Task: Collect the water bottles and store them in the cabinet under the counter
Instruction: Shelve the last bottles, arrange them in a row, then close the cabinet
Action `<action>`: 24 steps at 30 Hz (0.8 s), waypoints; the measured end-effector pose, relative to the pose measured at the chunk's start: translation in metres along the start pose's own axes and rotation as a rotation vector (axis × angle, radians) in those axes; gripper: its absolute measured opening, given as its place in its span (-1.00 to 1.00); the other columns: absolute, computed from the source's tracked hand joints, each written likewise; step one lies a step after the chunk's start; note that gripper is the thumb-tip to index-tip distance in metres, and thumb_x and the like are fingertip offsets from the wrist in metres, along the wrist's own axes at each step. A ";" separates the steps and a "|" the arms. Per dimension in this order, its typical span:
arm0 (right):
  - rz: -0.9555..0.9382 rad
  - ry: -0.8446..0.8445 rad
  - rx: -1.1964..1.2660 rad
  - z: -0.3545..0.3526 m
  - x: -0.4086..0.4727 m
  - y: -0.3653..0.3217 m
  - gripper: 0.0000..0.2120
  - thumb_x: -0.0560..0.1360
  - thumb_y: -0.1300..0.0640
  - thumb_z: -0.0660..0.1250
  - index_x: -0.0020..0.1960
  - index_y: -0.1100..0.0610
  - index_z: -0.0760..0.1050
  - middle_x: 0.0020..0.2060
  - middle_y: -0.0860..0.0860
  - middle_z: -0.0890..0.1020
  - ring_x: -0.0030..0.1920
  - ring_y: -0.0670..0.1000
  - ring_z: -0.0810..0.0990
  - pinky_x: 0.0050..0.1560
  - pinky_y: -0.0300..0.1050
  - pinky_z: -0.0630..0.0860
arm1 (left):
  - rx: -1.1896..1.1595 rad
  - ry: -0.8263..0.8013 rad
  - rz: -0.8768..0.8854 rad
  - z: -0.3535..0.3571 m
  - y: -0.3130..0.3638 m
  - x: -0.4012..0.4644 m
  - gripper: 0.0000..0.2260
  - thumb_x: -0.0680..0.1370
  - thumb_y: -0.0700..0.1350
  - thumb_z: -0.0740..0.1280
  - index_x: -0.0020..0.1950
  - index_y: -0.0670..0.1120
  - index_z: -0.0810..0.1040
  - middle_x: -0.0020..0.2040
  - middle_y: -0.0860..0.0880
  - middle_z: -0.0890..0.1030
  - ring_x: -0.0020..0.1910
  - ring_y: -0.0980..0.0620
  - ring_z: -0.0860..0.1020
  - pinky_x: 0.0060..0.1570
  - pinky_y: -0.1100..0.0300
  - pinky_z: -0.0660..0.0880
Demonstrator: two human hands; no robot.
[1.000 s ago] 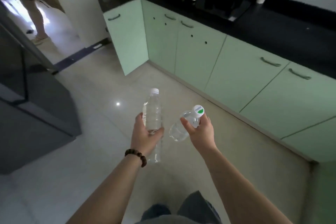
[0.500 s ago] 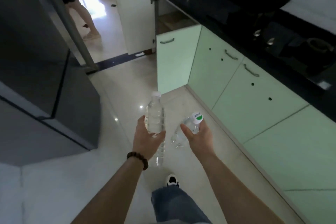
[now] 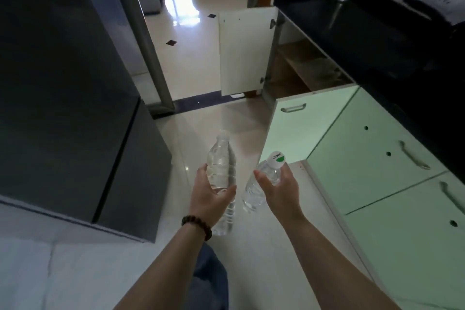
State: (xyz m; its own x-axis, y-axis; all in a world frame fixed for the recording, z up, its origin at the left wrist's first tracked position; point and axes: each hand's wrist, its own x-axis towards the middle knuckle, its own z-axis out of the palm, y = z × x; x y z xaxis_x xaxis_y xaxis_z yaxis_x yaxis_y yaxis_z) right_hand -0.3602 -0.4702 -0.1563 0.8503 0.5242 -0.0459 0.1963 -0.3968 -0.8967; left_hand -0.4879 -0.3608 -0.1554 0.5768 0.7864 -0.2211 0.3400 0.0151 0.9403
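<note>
Since the earlier frames the view has swung toward the doorway, and the open cabinet (image 3: 302, 68) now sits much nearer, in the upper right of the frame, with both bottles carried in front as before.

At the left edge stands a tall dark fridge (image 3: 63, 83), and beyond it the doorway to a bright tiled room fills the upper middle. In the lower middle, the left hand (image 3: 210, 194) is wrapped around the waist of an upright clear bottle (image 3: 221, 166), thumb on one side and fingers on the other, a bead bracelet (image 3: 197, 225) on the wrist. Just beside it, the right hand (image 3: 279, 190) pinches the neck of a second bottle (image 3: 254, 191) below its white and green cap (image 3: 278, 158); this one hangs tilted, base toward the left bottle, and whether the two touch I cannot tell. Further right run the green cabinet doors (image 3: 364, 158) under the black counter (image 3: 352, 27).

The step in hand looks like the carry to storage. The white door (image 3: 244, 50) is swung wide and a green one (image 3: 297, 128) juts out, showing a wooden shelf inside, well apart from the hands. The next move likely calls for walking forward, stooping, and setting each bottle upright on the shelf.
</note>
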 end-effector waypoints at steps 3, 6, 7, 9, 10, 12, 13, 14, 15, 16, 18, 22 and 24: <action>0.019 0.013 0.002 0.041 0.059 -0.013 -0.62 0.42 -0.06 0.44 0.13 0.09 0.44 -0.02 0.02 0.60 -0.04 0.01 0.58 -0.08 -0.25 0.45 | -0.019 -0.021 -0.027 -0.020 0.000 0.076 -0.44 0.38 -0.18 0.53 0.28 -0.03 0.34 0.05 -0.04 0.56 -0.05 0.00 0.62 -0.10 0.04 0.63; 0.061 0.057 0.041 0.080 0.117 -0.032 -0.65 0.43 -0.06 0.44 0.11 0.04 0.42 -0.04 0.00 0.59 -0.05 -0.02 0.58 -0.04 -0.20 0.51 | -0.025 -0.068 -0.028 -0.043 0.004 0.158 -0.41 0.36 -0.16 0.54 0.30 0.02 0.34 0.09 -0.06 0.55 -0.02 -0.06 0.62 -0.05 -0.09 0.62; 0.077 0.077 0.061 0.091 0.134 -0.039 -0.63 0.42 -0.08 0.44 0.11 0.05 0.43 -0.05 0.00 0.59 -0.05 -0.03 0.58 -0.04 -0.17 0.52 | -0.016 -0.088 -0.035 -0.051 0.008 0.184 -0.40 0.36 -0.16 0.53 0.30 0.03 0.33 0.09 -0.06 0.54 -0.01 -0.06 0.62 -0.04 -0.10 0.62; 0.098 0.128 0.085 0.110 0.168 -0.054 -0.53 0.37 -0.21 0.38 0.11 0.09 0.45 -0.08 0.00 0.59 -0.07 -0.03 0.59 -0.11 -0.20 0.52 | 0.011 -0.129 -0.038 -0.065 0.021 0.232 -0.38 0.35 -0.13 0.54 0.31 0.04 0.32 0.09 -0.05 0.54 -0.02 -0.05 0.62 -0.04 -0.10 0.62; 0.100 0.155 0.081 0.117 0.184 -0.060 -0.48 0.33 -0.27 0.33 0.09 0.10 0.46 -0.10 0.01 0.60 -0.09 -0.03 0.60 -0.15 -0.22 0.51 | 0.020 -0.144 -0.029 -0.070 0.030 0.253 -0.35 0.32 -0.08 0.55 0.31 0.04 0.31 0.08 -0.05 0.55 -0.02 -0.04 0.63 -0.05 -0.09 0.63; 0.107 0.203 0.069 0.127 0.214 -0.073 -0.46 0.30 -0.32 0.27 0.04 0.09 0.47 -0.15 0.01 0.60 -0.12 -0.01 0.60 -0.20 -0.21 0.49 | 0.043 -0.171 -0.011 -0.075 0.046 0.292 -0.30 0.29 -0.03 0.55 0.34 0.02 0.31 0.08 -0.05 0.56 -0.04 -0.03 0.63 -0.08 -0.08 0.63; 0.114 0.223 0.070 0.130 0.228 -0.078 -0.48 0.30 -0.32 0.26 0.01 0.07 0.46 -0.16 0.00 0.59 -0.13 -0.01 0.59 -0.20 -0.18 0.49 | 0.050 -0.184 -0.004 -0.075 0.053 0.310 -0.31 0.31 -0.07 0.55 0.36 0.01 0.30 0.08 -0.05 0.56 -0.05 -0.02 0.63 -0.09 -0.06 0.64; 0.125 0.243 0.078 0.132 0.241 -0.082 -0.50 0.30 -0.32 0.27 0.00 0.06 0.46 -0.17 0.00 0.59 -0.14 -0.02 0.59 -0.19 -0.16 0.50 | 0.053 -0.199 0.004 -0.072 0.060 0.327 -0.33 0.34 -0.12 0.55 0.36 -0.01 0.30 0.09 -0.06 0.55 -0.04 -0.02 0.62 -0.08 -0.04 0.64; 0.138 0.261 0.082 0.133 0.253 -0.085 -0.50 0.30 -0.32 0.28 0.01 0.06 0.46 -0.17 0.01 0.59 -0.14 -0.02 0.59 -0.19 -0.16 0.50 | 0.057 -0.216 0.010 -0.069 0.066 0.343 -0.34 0.36 -0.15 0.54 0.36 -0.01 0.30 0.09 -0.06 0.55 -0.04 -0.01 0.62 -0.08 -0.03 0.63; 0.154 0.277 0.078 0.133 0.266 -0.086 -0.50 0.32 -0.30 0.30 0.04 0.08 0.45 -0.14 0.02 0.59 -0.13 -0.02 0.59 -0.19 -0.17 0.50 | 0.061 -0.234 0.021 -0.064 0.071 0.358 -0.35 0.36 -0.16 0.54 0.35 0.00 0.31 0.09 -0.06 0.55 -0.03 -0.01 0.62 -0.07 -0.03 0.63; 0.200 0.306 0.081 0.133 0.291 -0.085 -0.56 0.41 -0.18 0.39 0.11 0.10 0.43 -0.08 0.06 0.58 -0.08 0.02 0.59 -0.15 -0.16 0.54 | 0.080 -0.271 0.049 -0.051 0.079 0.388 -0.40 0.35 -0.16 0.54 0.29 0.03 0.33 0.08 -0.06 0.56 -0.03 0.00 0.62 -0.06 -0.02 0.63; 0.251 0.397 0.081 0.125 0.344 -0.070 -0.56 0.42 -0.19 0.36 0.11 0.10 0.43 -0.08 0.05 0.57 -0.07 0.01 0.58 -0.12 -0.09 0.56 | 0.128 -0.333 0.106 -0.015 0.095 0.447 -0.46 0.35 -0.19 0.54 0.20 0.07 0.34 0.03 -0.06 0.57 -0.08 0.04 0.62 -0.10 0.08 0.62; 0.269 0.473 0.089 0.117 0.375 -0.061 -0.63 0.41 -0.18 0.37 0.03 0.07 0.43 -0.15 0.02 0.57 -0.11 0.00 0.57 -0.11 -0.06 0.51 | 0.146 -0.371 0.121 0.008 0.105 0.478 -0.47 0.36 -0.21 0.53 0.20 0.07 0.36 0.02 -0.03 0.58 -0.08 0.08 0.62 -0.15 0.21 0.58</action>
State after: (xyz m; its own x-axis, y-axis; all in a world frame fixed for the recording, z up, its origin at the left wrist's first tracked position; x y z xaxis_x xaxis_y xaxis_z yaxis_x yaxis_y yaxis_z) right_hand -0.1105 -0.1616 -0.1706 0.9955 0.0087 -0.0943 -0.0833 -0.3938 -0.9154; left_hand -0.1708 0.0115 -0.1645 0.8382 0.5013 -0.2148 0.3398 -0.1720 0.9246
